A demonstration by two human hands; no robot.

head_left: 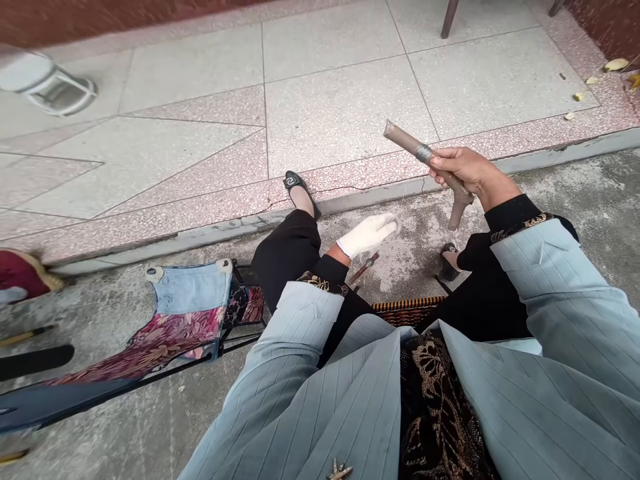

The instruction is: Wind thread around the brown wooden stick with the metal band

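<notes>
My right hand [463, 170] is bare and closed around a brown wooden handle-like piece [406, 141] with a metal band [424, 153]; it is held up at an angle, its lower end bending down past my fingers. My left hand [369, 234] wears a white glove and reaches low toward the grey concrete ground, fingers stretched out, holding nothing I can see. A thin dark tool [365, 267] lies on the ground just under that wrist. I sit with both legs apart, a black shoe [299, 186] on the left foot.
A folding stool with patchwork fabric seat [187, 313] stands at my left. A woven edge [407, 310] shows between my knees. A raised tiled terrace [320, 100] begins beyond my feet. A white stool [47, 83] lies far left; chair legs [449, 19] stand at the top.
</notes>
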